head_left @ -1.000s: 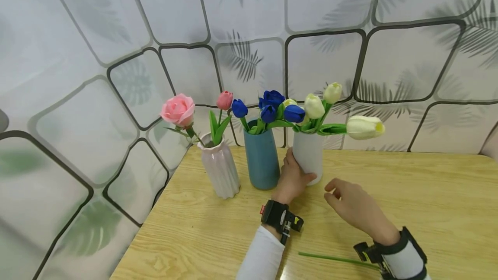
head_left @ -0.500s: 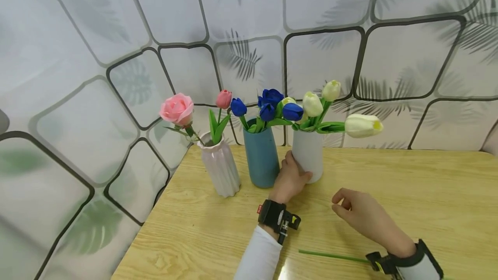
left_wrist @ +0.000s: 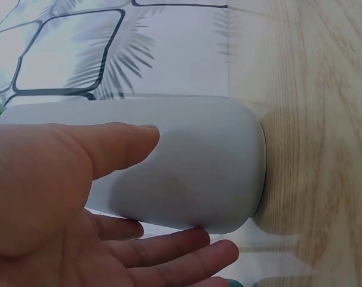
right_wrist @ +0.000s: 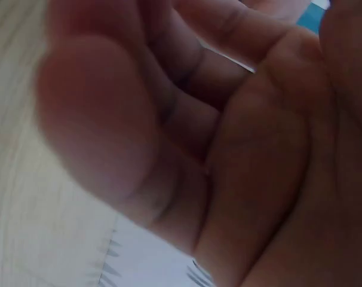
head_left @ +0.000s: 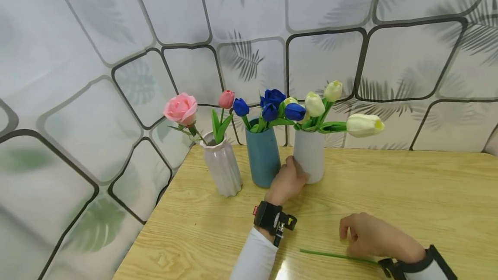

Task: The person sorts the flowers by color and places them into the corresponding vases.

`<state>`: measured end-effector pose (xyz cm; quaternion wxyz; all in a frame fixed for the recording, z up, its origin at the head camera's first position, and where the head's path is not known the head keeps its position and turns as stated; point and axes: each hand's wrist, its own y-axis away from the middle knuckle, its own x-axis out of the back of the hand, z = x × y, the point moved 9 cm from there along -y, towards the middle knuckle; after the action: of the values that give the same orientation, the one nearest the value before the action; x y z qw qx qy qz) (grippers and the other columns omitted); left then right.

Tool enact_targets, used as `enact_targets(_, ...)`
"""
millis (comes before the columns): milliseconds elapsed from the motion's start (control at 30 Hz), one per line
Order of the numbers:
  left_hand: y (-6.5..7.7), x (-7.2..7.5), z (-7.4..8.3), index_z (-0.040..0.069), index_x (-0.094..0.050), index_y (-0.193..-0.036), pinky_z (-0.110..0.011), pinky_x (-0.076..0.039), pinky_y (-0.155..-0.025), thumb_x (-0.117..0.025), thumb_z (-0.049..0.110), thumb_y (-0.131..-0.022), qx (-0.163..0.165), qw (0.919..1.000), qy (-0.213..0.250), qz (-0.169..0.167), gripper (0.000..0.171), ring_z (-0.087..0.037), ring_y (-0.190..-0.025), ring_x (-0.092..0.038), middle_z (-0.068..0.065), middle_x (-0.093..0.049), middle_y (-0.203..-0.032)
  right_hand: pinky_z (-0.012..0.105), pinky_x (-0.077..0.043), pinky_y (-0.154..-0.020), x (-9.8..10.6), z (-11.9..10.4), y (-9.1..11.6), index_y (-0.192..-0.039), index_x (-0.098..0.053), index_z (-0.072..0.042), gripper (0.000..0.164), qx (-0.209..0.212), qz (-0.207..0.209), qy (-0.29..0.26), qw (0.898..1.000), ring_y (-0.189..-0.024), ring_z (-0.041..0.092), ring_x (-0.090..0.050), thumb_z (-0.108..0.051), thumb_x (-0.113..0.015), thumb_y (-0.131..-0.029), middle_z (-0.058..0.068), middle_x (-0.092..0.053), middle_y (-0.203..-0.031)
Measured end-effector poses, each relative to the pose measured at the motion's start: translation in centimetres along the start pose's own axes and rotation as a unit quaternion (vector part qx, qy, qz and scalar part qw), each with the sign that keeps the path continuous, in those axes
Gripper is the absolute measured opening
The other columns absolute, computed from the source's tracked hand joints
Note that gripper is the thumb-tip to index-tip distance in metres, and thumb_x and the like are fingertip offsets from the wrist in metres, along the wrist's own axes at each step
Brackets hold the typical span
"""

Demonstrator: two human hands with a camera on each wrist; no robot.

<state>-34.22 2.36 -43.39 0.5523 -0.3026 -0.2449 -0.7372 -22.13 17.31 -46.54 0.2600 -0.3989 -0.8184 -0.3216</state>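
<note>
My left hand (head_left: 288, 182) is at the lower left side of the white vase (head_left: 310, 154). In the left wrist view its thumb lies across the vase wall and the fingers (left_wrist: 169, 248) stretch out along the other side, barely bent. Cream tulips (head_left: 314, 104) stand in this vase, one leaning far right. Just above a green stem (head_left: 327, 254) lying on the table hovers my right hand (head_left: 375, 237), its fingers loosely bent. The right wrist view shows bent fingers (right_wrist: 97, 119) with nothing visible between them. The stem's right end is hidden behind the right wrist.
Left of the white vase stands a blue vase (head_left: 263, 154) with blue flowers (head_left: 272, 100). Further left is a pale pink ribbed vase (head_left: 222, 167) with a pink rose (head_left: 181, 109) and a pink tulip (head_left: 226, 99). A patterned curtain (head_left: 249, 12) hangs behind the wooden table (head_left: 408, 193).
My right hand has moved right and toward me, down over the stem. The left hand has slid slightly left and its thumb has drawn back along the white vase, which stays in place.
</note>
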Motion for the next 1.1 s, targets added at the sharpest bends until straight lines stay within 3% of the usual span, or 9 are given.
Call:
enact_targets(233, 0.3, 0.0, 0.0, 0.0, -0.021, -0.155, -0.04, -0.051, -0.092, -0.058, 0.034, -0.1, -0.002, 0.9999, 0.009, -0.01, 0.074, -0.033, -0.123, -0.057, -0.026, -0.048, -0.143, 0.026, -0.035, -0.054, -1.7, 0.9, -0.6, -0.081, -0.061, -0.014, 0.03, -0.057, -0.019, -0.006, 0.998, -0.061, 0.018, -0.047, 0.004, -0.078, -0.064, 0.003, -0.054, -0.07)
enact_targets(500, 0.3, 0.0, -0.2, 0.002, -0.024, -0.154, -0.036, -0.053, -0.082, -0.059, 0.035, -0.1, -0.004, 0.9999, 0.005, -0.013, 0.072, -0.03, -0.116, -0.061, -0.025, -0.052, -0.14, 0.023, -0.035, -0.051, -1.8, 0.3, -0.8, -0.068, -0.059, -0.016, 0.024, 0.0, -0.006, 0.027, 1.0, -0.058, 0.012, -0.047, 0.002, -0.074, -0.061, -0.004, -0.054, -0.067)
enact_targets(700, 0.4, 0.0, -0.4, 0.001, -0.029, -0.151, -0.033, -0.051, -0.07, -0.059, 0.036, -0.1, 0.002, 0.9997, -0.008, -0.022, 0.068, -0.024, -0.099, -0.065, -0.025, -0.057, -0.133, 0.024, -0.035, -0.053, -2.2, 0.4, -0.6, -0.071, -0.058, -0.014, 0.027, -0.021, -0.019, 0.021, 0.999, -0.06, 0.014, -0.046, 0.007, -0.071, -0.062, -0.002, -0.054, -0.069)
enact_targets(900, 0.6, 0.2, -0.4, 0.0, -0.033, -0.149, -0.032, -0.05, -0.066, -0.059, 0.036, -0.1, 0.008, 0.9991, -0.025, -0.033, 0.066, -0.023, -0.092, -0.066, -0.024, -0.06, -0.128, 0.021, -0.034, -0.05, -2.3, -0.1, -0.6, -0.071, -0.059, -0.015, 0.023, 0.008, -0.022, 0.008, 1.0, -0.056, 0.01, -0.045, 0.006, -0.068, -0.072, -0.004, -0.053, -0.067)
enact_targets(1033, 0.8, 0.3, -0.4, 0.002, -0.034, -0.149, -0.033, -0.051, -0.07, -0.059, 0.035, -0.1, 0.012, 0.9989, -0.027, -0.036, 0.064, -0.024, -0.101, -0.066, -0.023, -0.06, -0.132, 0.021, -0.033, -0.051, -1.4, -0.5, -0.7, -0.075, -0.055, -0.018, 0.023, 0.043, 0.038, 0.064, 0.996, -0.057, 0.005, -0.041, 0.001, -0.064, -0.083, -0.009, -0.048, -0.066)
enact_targets(1100, 0.8, 0.3, -0.4, 0.002, -0.034, -0.15, -0.033, -0.051, -0.069, -0.059, 0.034, -0.1, 0.011, 0.9989, -0.025, -0.038, 0.064, -0.023, -0.097, -0.066, -0.023, -0.06, -0.13, 0.022, -0.033, -0.049, -0.8, -0.5, -0.8, -0.077, -0.054, -0.019, 0.023, 0.033, 0.079, 0.092, 0.992, -0.054, 0.005, -0.04, -0.001, -0.062, -0.088, -0.01, -0.046, -0.064)
